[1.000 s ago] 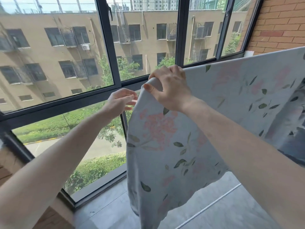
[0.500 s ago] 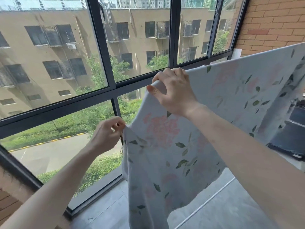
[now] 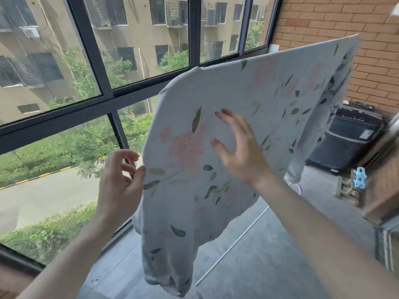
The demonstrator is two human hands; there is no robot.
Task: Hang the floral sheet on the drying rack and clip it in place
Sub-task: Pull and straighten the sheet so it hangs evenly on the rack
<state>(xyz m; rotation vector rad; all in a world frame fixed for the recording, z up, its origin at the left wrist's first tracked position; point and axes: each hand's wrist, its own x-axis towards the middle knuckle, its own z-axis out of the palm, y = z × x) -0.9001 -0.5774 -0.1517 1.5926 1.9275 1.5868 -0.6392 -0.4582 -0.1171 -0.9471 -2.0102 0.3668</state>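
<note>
The floral sheet (image 3: 248,117), pale grey with pink blossoms and green leaves, hangs draped over a high line or bar that the cloth hides; its top fold runs from the window up toward the brick wall. My left hand (image 3: 119,182) pinches the sheet's left edge between thumb and fingers. My right hand (image 3: 239,152) lies flat on the front of the cloth with fingers spread, holding nothing. A lower white rack bar (image 3: 233,244) crosses below the sheet. Blue clips (image 3: 359,178) sit on a ledge at the right.
Dark-framed windows (image 3: 103,91) stand directly behind the sheet. A brick wall (image 3: 345,22) rises at the right, with a dark washing machine (image 3: 349,137) below it. Grey tiled floor (image 3: 280,255) spreads underneath.
My right hand let go of the sheet's top fold and dropped onto its front face, fingers spread. My left hand slid lower along the left edge. The view tilted down and to the right.
</note>
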